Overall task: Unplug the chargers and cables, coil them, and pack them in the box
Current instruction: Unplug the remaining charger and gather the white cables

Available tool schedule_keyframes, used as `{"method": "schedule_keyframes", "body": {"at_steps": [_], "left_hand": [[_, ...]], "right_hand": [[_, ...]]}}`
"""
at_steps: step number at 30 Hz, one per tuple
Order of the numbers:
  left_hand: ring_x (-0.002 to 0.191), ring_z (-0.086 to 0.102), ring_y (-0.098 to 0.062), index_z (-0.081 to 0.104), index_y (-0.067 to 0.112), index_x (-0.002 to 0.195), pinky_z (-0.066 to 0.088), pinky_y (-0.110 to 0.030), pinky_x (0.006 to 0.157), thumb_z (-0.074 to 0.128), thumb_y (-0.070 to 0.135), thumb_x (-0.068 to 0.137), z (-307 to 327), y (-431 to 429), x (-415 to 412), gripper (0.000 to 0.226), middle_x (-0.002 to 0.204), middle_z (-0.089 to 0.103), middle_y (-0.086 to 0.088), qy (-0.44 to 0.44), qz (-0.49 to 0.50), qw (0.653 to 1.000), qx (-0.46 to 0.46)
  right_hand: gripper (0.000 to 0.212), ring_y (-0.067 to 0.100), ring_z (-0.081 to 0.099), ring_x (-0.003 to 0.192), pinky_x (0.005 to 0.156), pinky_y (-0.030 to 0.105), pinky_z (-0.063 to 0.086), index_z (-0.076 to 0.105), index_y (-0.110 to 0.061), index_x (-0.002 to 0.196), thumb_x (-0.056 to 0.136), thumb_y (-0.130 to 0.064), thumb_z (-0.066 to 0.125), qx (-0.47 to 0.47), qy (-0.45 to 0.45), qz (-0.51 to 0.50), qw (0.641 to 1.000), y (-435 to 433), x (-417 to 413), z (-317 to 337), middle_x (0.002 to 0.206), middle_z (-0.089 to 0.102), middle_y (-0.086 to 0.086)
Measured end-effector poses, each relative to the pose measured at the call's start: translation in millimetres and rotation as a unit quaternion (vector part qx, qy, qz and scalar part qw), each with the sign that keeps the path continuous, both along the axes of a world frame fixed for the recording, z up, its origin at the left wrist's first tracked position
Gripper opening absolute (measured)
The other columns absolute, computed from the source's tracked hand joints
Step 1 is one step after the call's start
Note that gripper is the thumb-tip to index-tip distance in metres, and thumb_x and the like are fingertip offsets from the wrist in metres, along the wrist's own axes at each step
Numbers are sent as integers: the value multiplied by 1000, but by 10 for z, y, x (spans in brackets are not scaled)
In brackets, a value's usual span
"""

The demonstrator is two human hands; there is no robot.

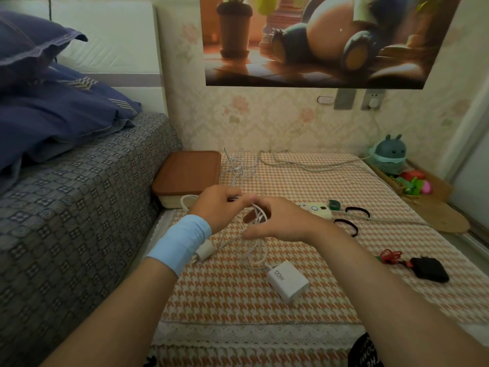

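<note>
I see both hands meet in the middle of the frame, over the orange-and-white checked cloth point(304, 178). My left hand point(217, 205), with a pale blue wristband point(180, 242) on its wrist, has its fingers curled tight and pinches the thin white cable point(258, 215) at its fingertips. My right hand point(280, 221) is bent into a half-open C, its forefinger touching the left fingertips and its thumb below. The cable's loose loops hang through that hollow, so the hand curls round them rather than clamps them.

From the loops the cable runs down to a blocky white charger point(288, 280) marked 120W, lying on the cloth below centre. A smaller rounded white plug point(203, 250) lies just under the left wrist. More of the cable lies tangled above the hands.

The box point(188, 176), cream with a smooth brown rounded lid, sits shut in the left middle, against the patterned bed point(79, 207).

To the right of the hands lie a cream power strip point(317, 209), two black hair ties point(357, 211), and, lower right, a matte black charger point(428, 268) with a red cord point(390, 256). A soft teal plush toy point(389, 154) sits far right.
</note>
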State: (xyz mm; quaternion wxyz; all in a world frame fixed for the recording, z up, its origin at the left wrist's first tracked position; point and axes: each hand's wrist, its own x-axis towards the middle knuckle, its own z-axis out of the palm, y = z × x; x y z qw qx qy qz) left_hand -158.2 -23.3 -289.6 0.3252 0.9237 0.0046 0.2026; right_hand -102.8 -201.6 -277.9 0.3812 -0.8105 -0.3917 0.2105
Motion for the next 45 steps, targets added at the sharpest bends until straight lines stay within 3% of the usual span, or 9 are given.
{"method": "schedule_keyframes", "body": {"at_steps": [10, 17, 21, 24, 32, 35, 37, 40, 45], "left_hand": [[54, 40, -13, 58, 15, 66, 34, -21, 51, 46, 36, 101, 20, 167, 9, 42, 62, 46, -6, 23, 11, 998, -66], [50, 45, -18, 52, 11, 68, 42, -23, 45, 45, 24, 102, 42, 311, -44, 38, 57, 46, -3, 12, 78, 986, -147], [53, 42, -17, 52, 15, 65, 36, -29, 56, 44, 24, 102, 40, 247, -5, 39, 58, 46, -1, 41, 77, 987, -138], [57, 42, -15, 55, 15, 66, 33, -28, 54, 44, 28, 102, 60, 242, -5, 40, 63, 49, -2, 62, 77, 991, -92], [39, 42, 4, 67, 14, 71, 32, -11, 44, 56, 33, 97, 95, 314, -115, 35, 44, 49, 15, 69, 43, 992, -95], [46, 46, 6, 66, 18, 66, 34, -11, 51, 59, 35, 96, 53, 220, -114, 34, 49, 52, 15, 92, 12, 994, -50], [48, 45, 0, 66, 19, 64, 37, -15, 52, 59, 37, 95, 32, 121, -98, 37, 53, 52, 10, 108, -6, 994, -8], [49, 50, -10, 69, 18, 64, 43, -24, 54, 60, 41, 93, 8, -11, -64, 38, 57, 59, -1, 105, -20, 994, 10], [53, 53, -10, 74, 13, 70, 41, -27, 54, 66, 28, 90, 75, -1, -53, 27, 59, 63, -2, 55, -10, 998, 12]], "right_hand": [[45, 15, 40, 57, 66, 36, 43, 50, -15, 73, 91, -53, 65, 90, 139, -168, 972, -183, 161, 54, 65, 40, -2], [32, 17, 44, 69, 69, 37, 55, 59, -7, 105, 89, -30, 74, 309, 256, -512, 759, -310, 387, 28, 85, 48, 3], [62, 20, 52, 95, 89, 43, 59, 50, 1, 136, 85, -16, 81, 387, 288, -503, 717, -224, 365, 12, 125, 54, 11], [45, 16, 50, 69, 60, 28, 60, 54, 1, 130, 90, -6, 73, 427, 343, -454, 703, -197, 369, 26, 95, 55, 10], [37, 27, 61, 72, 74, 42, 51, 63, -7, 85, 89, -42, 73, 37, 40, -397, 916, -230, 307, -27, 76, 58, 13], [27, 26, 59, 92, 80, 38, 50, 61, -19, 89, 88, -44, 71, -176, -93, -331, 923, -183, 268, -119, 95, 58, 7], [30, 28, 46, 129, 104, 42, 45, 61, -21, 125, 95, -22, 63, -97, -151, -321, 930, -119, 237, -152, 133, 52, 8], [32, 9, 59, 123, 111, 36, 45, 62, -24, 132, 102, -15, 54, 179, -48, -185, 965, 10, 71, -20, 131, 64, -5], [72, -1, 68, 91, 87, 26, 52, 42, -31, 148, 86, -39, 78, 87, 90, -63, 990, 129, -79, -131, 125, 63, -10]]}}
